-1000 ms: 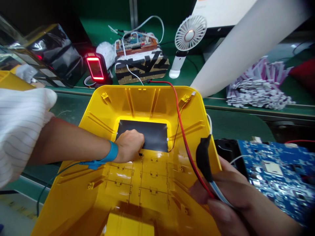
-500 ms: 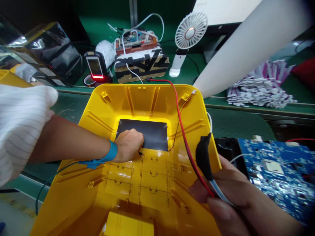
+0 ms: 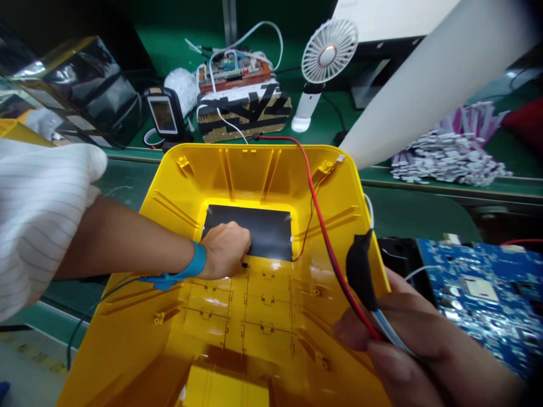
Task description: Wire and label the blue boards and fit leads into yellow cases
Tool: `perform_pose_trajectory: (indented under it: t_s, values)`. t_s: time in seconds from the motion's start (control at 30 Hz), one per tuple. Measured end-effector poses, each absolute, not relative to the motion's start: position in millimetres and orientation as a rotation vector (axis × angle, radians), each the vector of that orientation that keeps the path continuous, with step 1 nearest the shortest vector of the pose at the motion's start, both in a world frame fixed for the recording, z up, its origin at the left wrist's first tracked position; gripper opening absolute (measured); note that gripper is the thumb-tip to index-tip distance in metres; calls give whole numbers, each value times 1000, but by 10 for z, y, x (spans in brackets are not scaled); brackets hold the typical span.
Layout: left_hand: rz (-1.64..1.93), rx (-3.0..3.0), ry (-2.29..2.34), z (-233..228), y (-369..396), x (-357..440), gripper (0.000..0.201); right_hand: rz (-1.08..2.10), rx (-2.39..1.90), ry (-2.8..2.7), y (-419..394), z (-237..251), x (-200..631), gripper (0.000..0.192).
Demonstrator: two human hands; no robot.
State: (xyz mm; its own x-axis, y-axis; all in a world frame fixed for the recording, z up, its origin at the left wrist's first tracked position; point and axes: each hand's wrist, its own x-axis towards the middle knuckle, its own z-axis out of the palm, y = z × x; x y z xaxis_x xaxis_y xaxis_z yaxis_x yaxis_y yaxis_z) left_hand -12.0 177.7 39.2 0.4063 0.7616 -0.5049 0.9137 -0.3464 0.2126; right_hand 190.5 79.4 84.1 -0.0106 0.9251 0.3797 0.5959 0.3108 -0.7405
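While holding left hand (image 3: 227,249) over black panel (image 3: 271,229) inside yellow housing (image 3: 248,175), clamping red cable (image 3: 329,249) in right fingers (image 3: 392,359).
Leaving left fingers' (image 3: 242,234) closure impossible to tell; perhaps risking strained taped joint (image 3: 360,268) by tugging.

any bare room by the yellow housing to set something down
Bare green work surface shows right of the yellow housing, beyond the blue circuit board; a smaller patch lies between housing and left sleeve. Crowded: around the right hand and red cable, and the shelf behind, with fan and cardboard box.
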Motion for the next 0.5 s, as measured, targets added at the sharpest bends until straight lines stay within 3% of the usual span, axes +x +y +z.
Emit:
perform_pose_trajectory:
  t_s: [0.27,0.5]
  values:
    - [-489,2183,1415,416,1786,-106,12,466,-1439,-1481,733,795,1772,26]
    - [-529,2236,1403,398,1771,-85,14,528,-1407,-1780,721,902,1915,12]
